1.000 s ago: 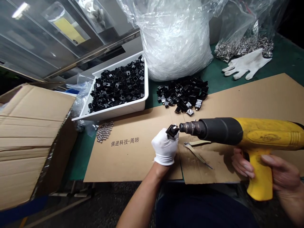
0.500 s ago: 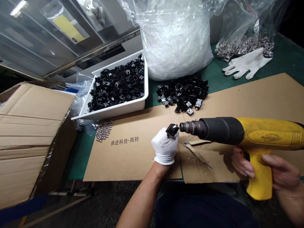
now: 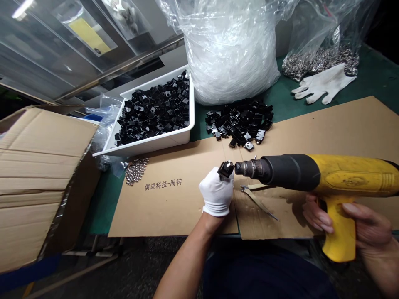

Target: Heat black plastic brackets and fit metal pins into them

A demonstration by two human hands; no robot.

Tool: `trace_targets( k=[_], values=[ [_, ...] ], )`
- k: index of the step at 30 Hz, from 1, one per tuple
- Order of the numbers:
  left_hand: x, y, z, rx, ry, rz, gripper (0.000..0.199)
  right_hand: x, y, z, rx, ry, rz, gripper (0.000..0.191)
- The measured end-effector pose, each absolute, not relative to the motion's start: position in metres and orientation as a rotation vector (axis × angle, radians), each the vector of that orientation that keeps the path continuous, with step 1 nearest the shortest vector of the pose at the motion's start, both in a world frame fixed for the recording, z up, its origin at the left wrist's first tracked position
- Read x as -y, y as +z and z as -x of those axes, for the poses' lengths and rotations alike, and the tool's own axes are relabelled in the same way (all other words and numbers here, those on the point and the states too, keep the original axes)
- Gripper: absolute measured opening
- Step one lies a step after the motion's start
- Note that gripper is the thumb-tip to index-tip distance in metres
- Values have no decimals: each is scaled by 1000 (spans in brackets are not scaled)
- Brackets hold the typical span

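My left hand [image 3: 216, 192], in a white glove, is closed round a small black part [image 3: 225, 169] with a bright metal bit on top. Bare, my right hand [image 3: 346, 222] grips the handle of a yellow heat gun [image 3: 352, 176] with a black front. Its stepped metal nozzle points left, its tip right beside the black part; whether they touch I cannot tell. Below the nozzle, pliers [image 3: 255, 197] with pale handles lie on the cardboard sheet [image 3: 183, 211]. A loose pile of black parts [image 3: 240, 120] lies beyond my left hand.
A white tray [image 3: 146, 144] full of black parts stands at the back left, near small metal pieces [image 3: 136, 171]. Behind are a large plastic bag [image 3: 230, 54], a bag of metal rings [image 3: 321, 60] and a white glove [image 3: 326, 85]. An open carton [image 3: 34, 182] is at left.
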State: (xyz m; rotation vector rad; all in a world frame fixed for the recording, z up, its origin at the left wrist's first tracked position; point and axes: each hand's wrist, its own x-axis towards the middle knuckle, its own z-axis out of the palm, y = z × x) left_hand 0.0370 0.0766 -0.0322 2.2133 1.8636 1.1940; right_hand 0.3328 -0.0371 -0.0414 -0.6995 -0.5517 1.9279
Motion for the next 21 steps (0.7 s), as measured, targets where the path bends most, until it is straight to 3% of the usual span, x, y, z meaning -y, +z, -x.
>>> trace_targets(
  k=[21],
  values=[
    [-75, -32, -38, -1918, 1057, -2162, 24, 35, -39, -331, 614, 1904, 756, 44]
  ],
)
